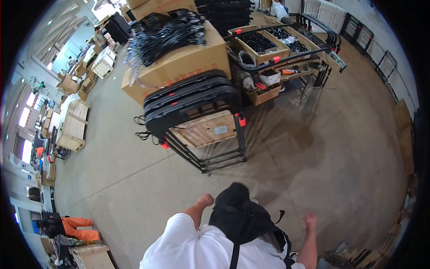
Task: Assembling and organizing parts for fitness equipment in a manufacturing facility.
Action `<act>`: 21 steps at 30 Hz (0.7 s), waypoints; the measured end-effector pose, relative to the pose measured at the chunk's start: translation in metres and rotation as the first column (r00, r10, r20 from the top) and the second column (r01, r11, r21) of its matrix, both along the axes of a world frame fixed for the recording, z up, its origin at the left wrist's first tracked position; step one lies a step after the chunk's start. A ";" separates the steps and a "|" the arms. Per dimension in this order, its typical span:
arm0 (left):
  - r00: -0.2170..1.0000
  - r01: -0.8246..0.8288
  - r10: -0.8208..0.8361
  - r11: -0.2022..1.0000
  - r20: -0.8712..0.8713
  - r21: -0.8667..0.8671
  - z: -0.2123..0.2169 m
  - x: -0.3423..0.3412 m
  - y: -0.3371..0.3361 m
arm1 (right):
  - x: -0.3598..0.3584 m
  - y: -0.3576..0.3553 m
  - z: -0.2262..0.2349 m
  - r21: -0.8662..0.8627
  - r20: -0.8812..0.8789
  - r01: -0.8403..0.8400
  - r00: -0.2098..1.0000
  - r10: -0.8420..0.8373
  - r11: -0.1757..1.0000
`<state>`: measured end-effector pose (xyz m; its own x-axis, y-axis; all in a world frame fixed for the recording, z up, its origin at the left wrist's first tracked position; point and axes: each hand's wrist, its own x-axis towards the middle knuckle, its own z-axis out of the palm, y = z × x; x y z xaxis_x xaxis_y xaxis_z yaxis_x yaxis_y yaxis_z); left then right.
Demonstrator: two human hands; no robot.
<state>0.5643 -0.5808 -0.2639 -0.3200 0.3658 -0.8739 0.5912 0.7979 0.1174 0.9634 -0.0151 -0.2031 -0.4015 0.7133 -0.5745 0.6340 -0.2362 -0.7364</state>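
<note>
Head view looked down on a big work hall with a smooth grey concrete floor (134, 179). Thin lines ran across the floor, and a darker patch showed on the right part of it. Brown boxes and pale wooden crates (74, 125) were piled along the left wall, near bright windows. A person in orange clothes (78, 227) was bent low in the bottom left corner.

The person with the camera stood on the floor in a white shirt with a black bag (242, 219) on the front. The left hand (206, 199) was curled in a loose fist and held nothing. The right hand (309, 220) was blurry, so I could not tell how far open it was, and I saw nothing in it. Both hands hung in the air above the floor, well apart from each other.

The nearest thing to the hands was a black cart (197, 116) with red clips, standing on the floor just ahead of the left hand. It was not touched. Its long side ran from the lower left to the upper right. Flat black trays were stacked on top, and a brown board lay under them. Behind the cart sat a big cardboard box (179, 67) with a heap of black cords (165, 36) on it. To the right stood a second cart (286, 54) with open boxes of small black parts.
</note>
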 end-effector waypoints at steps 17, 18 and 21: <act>0.772 -0.626 0.603 0.669 0.201 0.400 0.047 -0.336 0.642 | -0.300 0.389 0.023 -0.334 0.199 0.079 0.980 -0.012 0.939; 0.743 -0.663 0.604 0.605 0.289 0.442 0.076 -0.350 0.694 | -0.305 0.428 0.023 -0.300 0.180 0.175 0.976 -0.124 0.938; 0.681 -0.716 0.619 0.453 0.390 0.531 0.141 -0.398 0.786 | -0.390 0.538 0.037 0.006 0.194 0.054 0.980 -0.055 0.998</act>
